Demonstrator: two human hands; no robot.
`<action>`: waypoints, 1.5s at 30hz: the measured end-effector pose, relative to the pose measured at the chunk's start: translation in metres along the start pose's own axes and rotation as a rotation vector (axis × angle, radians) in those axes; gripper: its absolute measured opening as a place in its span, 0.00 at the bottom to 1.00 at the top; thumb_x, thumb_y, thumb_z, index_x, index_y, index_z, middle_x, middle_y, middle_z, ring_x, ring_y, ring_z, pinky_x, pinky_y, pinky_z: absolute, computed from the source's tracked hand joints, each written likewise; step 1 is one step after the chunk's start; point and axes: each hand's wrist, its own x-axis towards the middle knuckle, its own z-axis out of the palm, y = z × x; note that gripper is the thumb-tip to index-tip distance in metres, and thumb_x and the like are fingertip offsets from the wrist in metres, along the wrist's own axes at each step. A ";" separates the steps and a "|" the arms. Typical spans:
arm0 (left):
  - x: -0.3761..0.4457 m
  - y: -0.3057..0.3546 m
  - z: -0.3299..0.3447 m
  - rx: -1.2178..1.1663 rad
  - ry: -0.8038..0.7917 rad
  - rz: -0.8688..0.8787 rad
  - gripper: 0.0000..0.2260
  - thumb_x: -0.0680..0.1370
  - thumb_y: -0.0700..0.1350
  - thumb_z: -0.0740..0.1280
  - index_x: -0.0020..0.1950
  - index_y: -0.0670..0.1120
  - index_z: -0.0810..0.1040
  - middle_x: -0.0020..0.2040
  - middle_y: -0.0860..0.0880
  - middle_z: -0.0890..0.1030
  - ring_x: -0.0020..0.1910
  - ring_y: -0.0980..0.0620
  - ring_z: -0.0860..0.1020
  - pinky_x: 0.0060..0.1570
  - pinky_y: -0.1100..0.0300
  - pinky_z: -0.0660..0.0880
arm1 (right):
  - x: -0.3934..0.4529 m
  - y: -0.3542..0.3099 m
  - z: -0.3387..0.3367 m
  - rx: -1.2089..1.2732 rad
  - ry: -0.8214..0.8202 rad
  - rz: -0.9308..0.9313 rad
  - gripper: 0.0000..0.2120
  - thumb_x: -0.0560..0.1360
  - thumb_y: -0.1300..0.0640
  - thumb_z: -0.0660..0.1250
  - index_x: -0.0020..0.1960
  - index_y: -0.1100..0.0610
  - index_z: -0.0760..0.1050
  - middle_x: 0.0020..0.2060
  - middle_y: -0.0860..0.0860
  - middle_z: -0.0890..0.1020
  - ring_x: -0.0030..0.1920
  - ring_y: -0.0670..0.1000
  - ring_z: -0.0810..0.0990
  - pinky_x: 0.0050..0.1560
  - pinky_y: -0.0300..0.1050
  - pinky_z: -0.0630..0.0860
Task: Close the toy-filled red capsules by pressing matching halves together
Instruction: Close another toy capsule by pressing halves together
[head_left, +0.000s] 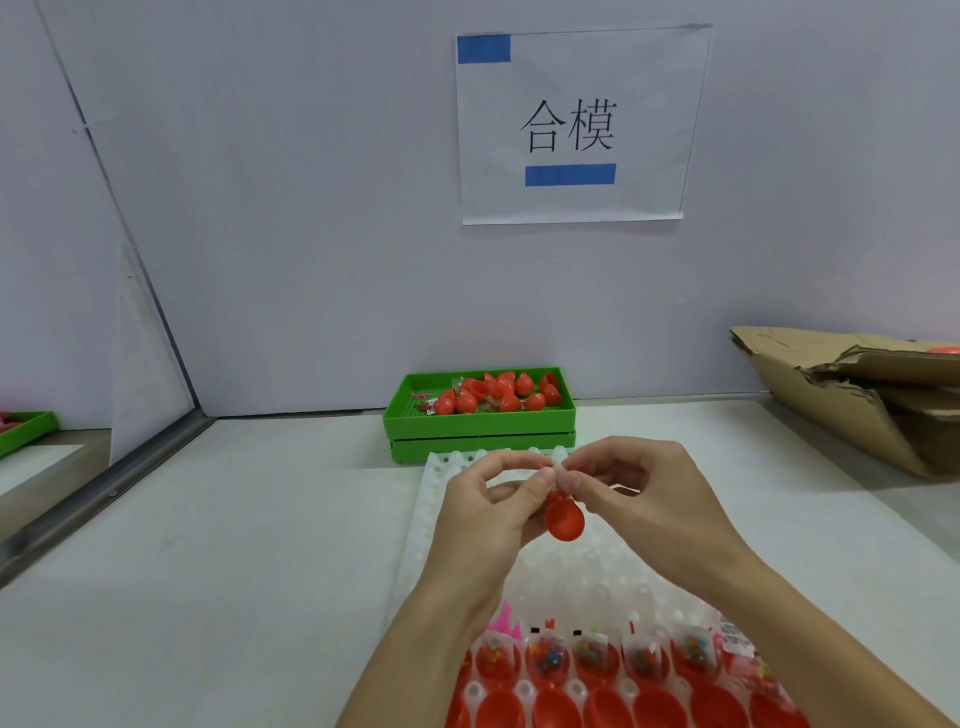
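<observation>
I hold a red capsule half (565, 521) above the white dimpled tray (597, 571), its open side turned toward me. My left hand (488, 519) grips it from the left. My right hand (644, 499) pinches a small clear toy packet (563, 475) at the half's top edge, fingertips meeting the left thumb. At the tray's near end stand several red halves with bagged toys in them (597, 657), and a row of empty red halves (608, 709) lies in front of those.
A green tray (478, 421) stacked on another holds several loose red halves (493, 395) by the back wall. Flattened cardboard (857, 389) lies at the right. A paper sign (571, 124) hangs on the wall. Another green tray (26, 431) sits beyond the left divider.
</observation>
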 end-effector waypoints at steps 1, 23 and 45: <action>0.000 0.000 0.000 -0.006 0.002 -0.002 0.05 0.78 0.39 0.70 0.53 0.42 0.81 0.43 0.40 0.86 0.47 0.44 0.86 0.52 0.51 0.82 | 0.000 0.000 0.000 -0.002 0.004 0.010 0.01 0.74 0.57 0.75 0.44 0.52 0.85 0.37 0.46 0.86 0.41 0.46 0.85 0.46 0.44 0.82; -0.003 0.003 0.000 0.023 0.032 -0.012 0.04 0.77 0.38 0.71 0.51 0.40 0.80 0.42 0.40 0.86 0.45 0.44 0.86 0.49 0.53 0.83 | -0.003 -0.003 0.006 -0.035 0.003 -0.031 0.03 0.75 0.58 0.74 0.43 0.51 0.84 0.36 0.46 0.86 0.41 0.45 0.85 0.46 0.43 0.82; -0.004 0.005 0.002 0.030 0.030 0.037 0.03 0.78 0.40 0.70 0.51 0.43 0.81 0.42 0.43 0.86 0.45 0.47 0.86 0.49 0.55 0.82 | -0.003 -0.003 0.006 -0.074 0.059 -0.130 0.08 0.70 0.64 0.78 0.44 0.51 0.86 0.35 0.45 0.85 0.39 0.47 0.83 0.44 0.45 0.82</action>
